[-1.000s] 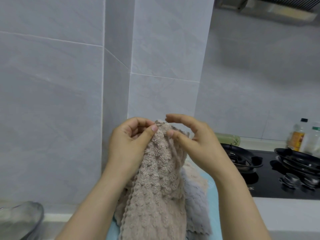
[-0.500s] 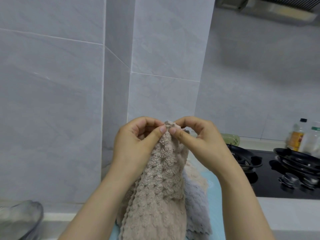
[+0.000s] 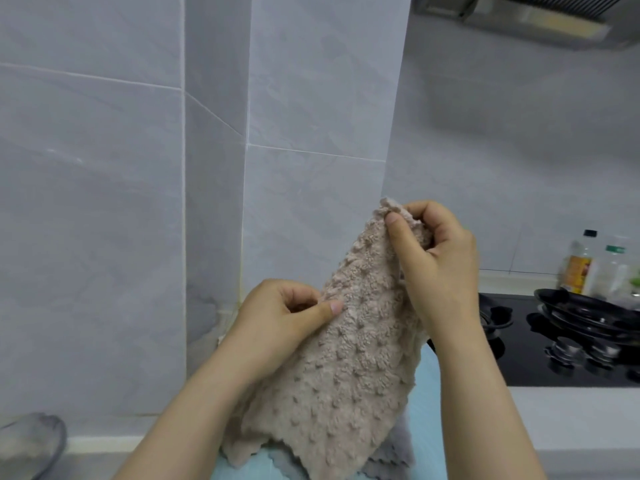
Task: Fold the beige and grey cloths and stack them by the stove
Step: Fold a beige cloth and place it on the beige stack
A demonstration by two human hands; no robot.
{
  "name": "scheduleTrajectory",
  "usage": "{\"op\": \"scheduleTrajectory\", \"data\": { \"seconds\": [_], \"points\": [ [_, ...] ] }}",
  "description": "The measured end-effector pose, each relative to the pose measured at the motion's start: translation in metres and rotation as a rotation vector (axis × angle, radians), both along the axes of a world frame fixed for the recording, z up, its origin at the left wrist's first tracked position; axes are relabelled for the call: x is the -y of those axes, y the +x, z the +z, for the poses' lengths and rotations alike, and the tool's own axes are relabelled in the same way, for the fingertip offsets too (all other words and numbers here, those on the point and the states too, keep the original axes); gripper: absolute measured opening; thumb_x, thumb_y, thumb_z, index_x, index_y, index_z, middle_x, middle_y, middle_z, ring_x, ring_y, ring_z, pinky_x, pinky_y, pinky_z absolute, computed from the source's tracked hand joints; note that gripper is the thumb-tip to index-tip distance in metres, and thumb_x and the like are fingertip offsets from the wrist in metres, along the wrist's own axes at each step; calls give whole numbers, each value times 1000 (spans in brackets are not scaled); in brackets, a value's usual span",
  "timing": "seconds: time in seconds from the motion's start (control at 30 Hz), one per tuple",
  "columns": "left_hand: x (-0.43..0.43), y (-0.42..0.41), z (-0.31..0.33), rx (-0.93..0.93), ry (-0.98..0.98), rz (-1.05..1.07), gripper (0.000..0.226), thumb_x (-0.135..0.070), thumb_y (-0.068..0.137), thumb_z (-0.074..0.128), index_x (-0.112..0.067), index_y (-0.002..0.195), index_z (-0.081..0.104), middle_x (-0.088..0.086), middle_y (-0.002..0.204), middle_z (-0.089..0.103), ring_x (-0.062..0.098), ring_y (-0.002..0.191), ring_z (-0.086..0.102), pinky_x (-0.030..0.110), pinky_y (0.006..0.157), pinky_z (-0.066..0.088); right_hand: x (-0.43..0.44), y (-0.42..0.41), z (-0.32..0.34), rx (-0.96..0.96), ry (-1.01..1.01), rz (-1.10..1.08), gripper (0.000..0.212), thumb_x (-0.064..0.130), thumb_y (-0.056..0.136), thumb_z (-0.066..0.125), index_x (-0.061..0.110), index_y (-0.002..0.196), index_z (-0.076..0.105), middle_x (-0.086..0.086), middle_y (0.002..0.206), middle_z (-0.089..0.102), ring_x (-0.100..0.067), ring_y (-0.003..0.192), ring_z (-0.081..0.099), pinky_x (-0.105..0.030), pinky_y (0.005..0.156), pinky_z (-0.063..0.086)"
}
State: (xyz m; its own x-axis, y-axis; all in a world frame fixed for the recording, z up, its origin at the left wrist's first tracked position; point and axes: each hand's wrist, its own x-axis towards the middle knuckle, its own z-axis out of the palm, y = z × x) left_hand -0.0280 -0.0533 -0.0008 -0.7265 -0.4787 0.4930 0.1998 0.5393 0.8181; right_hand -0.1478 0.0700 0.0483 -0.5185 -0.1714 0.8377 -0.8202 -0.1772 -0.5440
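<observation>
Aloft: beige cloth [image 3: 346, 358] gripped at two points

Nearest, the grey cloth [image 3: 391, 460] lies on a blue mat [image 3: 427, 410] on the counter [image 3: 571, 427], below the hanging beige cloth. The left hand [image 3: 277, 317] pinches its side edge; the right hand [image 3: 440, 258], higher, grips the top corner. Beyond, to the right, stands the stove [image 3: 540, 355].

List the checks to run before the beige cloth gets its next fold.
1. Top corner of the beige cloth pinched by the right hand: ok.
2. Lower left edge pinched by the left hand: ok.
3. Cloth held level and flat between the hands: not ok, it hangs slanted.
4. Grey cloth out of the hands, down on the blue mat: ok, though partly hidden.
5. Free spot by the stove for the stack: cannot tell, arms and cloth hide much of the counter.
</observation>
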Motion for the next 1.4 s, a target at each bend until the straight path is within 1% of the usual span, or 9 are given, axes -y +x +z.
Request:
{"op": "scheduleTrajectory", "data": {
  "seconds": [0.13, 0.27, 0.47, 0.83, 0.97, 1.03, 1.1, 1.27, 1.4],
  "points": [
    [9, 1, -5, 145, -10, 2, 31, -30, 79, 74, -7, 60, 65, 1, 50, 39, 13, 48, 32, 22, 51, 24, -9, -6, 0, 20, -72, -58, 13, 26, 92, 63, 20, 81, 62, -2, 65, 55, -7, 58, 43, -31, 54, 36],
    [15, 1, -9, 249, -82, 55, 23, -25, 80, 73, -10, 63, 67, -10, 44, 47, 0, 39, 36, 19, 47, 30, -15, -15, -1, 48, -115, -114, 12, 26, 92, 63, 17, 84, 63, 1, 70, 56, -6, 62, 47, -31, 58, 39],
    [29, 3, -15, 316, -118, 133, 24, -24, 81, 72, -9, 63, 65, -7, 50, 50, 3, 43, 40, 21, 49, 32, -18, -30, -5, 90, -173, -177, 12, 28, 93, 62, 19, 86, 63, 10, 70, 57, -2, 64, 49, -24, 62, 41],
    [31, 10, -3, -83, -78, 456, 6, -31, 84, 67, -26, 81, 66, -7, 80, 68, 15, 79, 62, 28, 66, 44, -25, -55, -22, 176, -163, -333, 17, 32, 95, 57, 16, 89, 61, 11, 71, 55, -5, 62, 47, -31, 62, 38],
    [33, 11, -4, -56, 5, 486, 20, -41, 75, 75, -22, 77, 69, -2, 76, 71, 19, 76, 66, 38, 69, 53, -26, -59, -27, 181, -121, -376, 19, 32, 95, 56, 14, 93, 62, 11, 72, 55, -12, 65, 48, -34, 65, 38],
    [31, 11, -3, -18, 14, 463, 38, -45, 75, 73, -9, 67, 64, 11, 63, 67, 25, 61, 63, 39, 58, 49, -27, -61, -28, 182, -65, -396, 20, 32, 95, 56, 14, 91, 62, 8, 70, 56, -17, 67, 50, -34, 64, 37],
    [32, 11, -3, 7, 34, 463, 51, -53, 72, 66, -2, 67, 57, 23, 70, 63, 24, 58, 56, 36, 56, 43, -27, -62, -31, 187, 45, -413, 20, 35, 92, 59, 16, 87, 63, 2, 72, 61, -22, 69, 54, -36, 63, 41],
    [33, 16, 0, 27, 315, 283, 53, -59, 72, 64, -10, 92, 70, 8, 91, 74, 29, 88, 69, 48, 89, 51, -23, -65, -35, 241, 152, -335, 21, 32, 86, 66, 15, 75, 65, -9, 68, 64, -26, 65, 56, -34, 61, 42],
    [30, 13, 5, -76, 532, 100, 34, -30, 85, 67, 2, 73, 61, 14, 65, 67, 20, 54, 62, 25, 56, 49, -20, -59, -29, 316, 159, -271, 24, 28, 88, 65, 10, 73, 61, -10, 57, 54, -21, 55, 45, -30, 55, 37]
  ]
}}
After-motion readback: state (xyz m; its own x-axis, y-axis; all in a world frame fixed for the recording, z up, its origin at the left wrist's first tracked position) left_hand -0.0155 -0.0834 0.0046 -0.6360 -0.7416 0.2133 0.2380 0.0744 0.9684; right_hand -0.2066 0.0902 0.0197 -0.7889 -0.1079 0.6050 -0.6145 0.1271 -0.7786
